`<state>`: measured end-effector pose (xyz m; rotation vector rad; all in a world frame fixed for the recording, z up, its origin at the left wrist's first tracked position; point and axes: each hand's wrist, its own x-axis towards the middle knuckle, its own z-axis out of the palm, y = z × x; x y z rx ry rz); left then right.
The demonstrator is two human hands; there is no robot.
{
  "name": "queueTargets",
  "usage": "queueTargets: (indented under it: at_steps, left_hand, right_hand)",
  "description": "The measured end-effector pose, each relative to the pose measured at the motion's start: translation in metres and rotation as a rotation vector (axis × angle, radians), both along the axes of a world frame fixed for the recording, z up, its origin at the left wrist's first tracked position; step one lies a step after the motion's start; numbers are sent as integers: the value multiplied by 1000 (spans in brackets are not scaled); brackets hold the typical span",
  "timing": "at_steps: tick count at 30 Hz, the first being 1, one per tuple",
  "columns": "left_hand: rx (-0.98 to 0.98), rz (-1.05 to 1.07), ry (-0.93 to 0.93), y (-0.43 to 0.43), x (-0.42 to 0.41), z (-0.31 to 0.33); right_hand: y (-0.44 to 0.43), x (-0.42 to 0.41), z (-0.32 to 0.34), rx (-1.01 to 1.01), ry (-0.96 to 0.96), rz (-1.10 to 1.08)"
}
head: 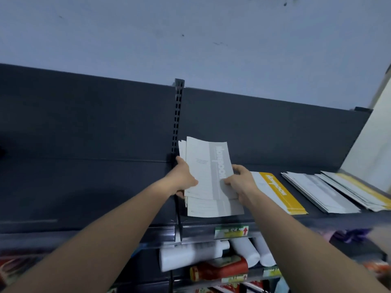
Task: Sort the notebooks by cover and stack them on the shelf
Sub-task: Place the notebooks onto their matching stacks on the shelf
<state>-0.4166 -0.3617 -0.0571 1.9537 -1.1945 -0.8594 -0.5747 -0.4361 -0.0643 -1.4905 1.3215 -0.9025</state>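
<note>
Both hands, left hand [183,176] and right hand [240,182], grip the grey notebooks [208,172], squaring them over the grey stack [213,208] on the shelf [275,220].

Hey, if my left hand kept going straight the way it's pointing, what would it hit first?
Probably the shelf's dark back panel, close beside the slotted upright. The left hand, gripping the grey notebooks, points that way; depth is unclear.

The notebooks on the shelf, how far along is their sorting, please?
Done: a yellow-banded white notebook pile, a grey-banded pile and a far yellow-banded pile lie on the dark metal shelf. In hand: left hand and right hand grip grey-banded notebooks. Left: setting these down.
</note>
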Motion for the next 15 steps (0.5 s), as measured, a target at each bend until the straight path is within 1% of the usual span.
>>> queueTargets:
  at_steps: [5, 8, 11, 15]
  left_hand:
    - [-12, 4, -179, -18, -7, -14]
    - [-3, 10, -240, -27, -14, -23]
    - [62, 3, -270, -34, -19, -29]
    - [168, -24, -392, -38, -25, -36]
  right_hand:
    - [-20, -6, -6, -39, 125, 22]
    - [-30, -10, -10, -43, 211, 43]
    - [-41, -13, -18, -46, 301, 68]
    - [-52, -15, -24, -37, 470, 153]
